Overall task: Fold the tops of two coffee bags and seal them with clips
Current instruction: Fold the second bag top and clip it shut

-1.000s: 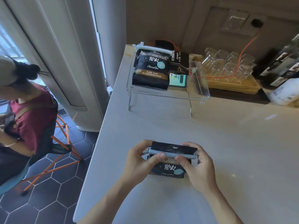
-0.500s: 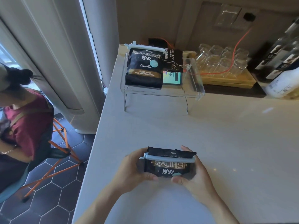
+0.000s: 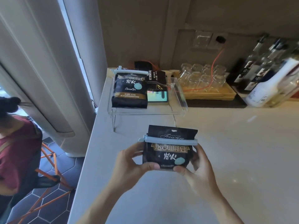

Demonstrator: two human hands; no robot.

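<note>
Snugly between both hands [image 3: 163, 168], clipped bag [image 3: 168, 152]

"Treasure" on held coffee bag [image 3: 168, 151], "Charcoal fire", "BLUE MOUNTAIN FOOD" on shelf coffee bag [image 3: 130, 91]

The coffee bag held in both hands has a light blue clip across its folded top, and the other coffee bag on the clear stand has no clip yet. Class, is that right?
Not quite. In the head view the other coffee bag on the clear stand already carries a pale clip along its top. The rest holds: left hand and right hand hold the coffee bag with a light blue clip.
</note>
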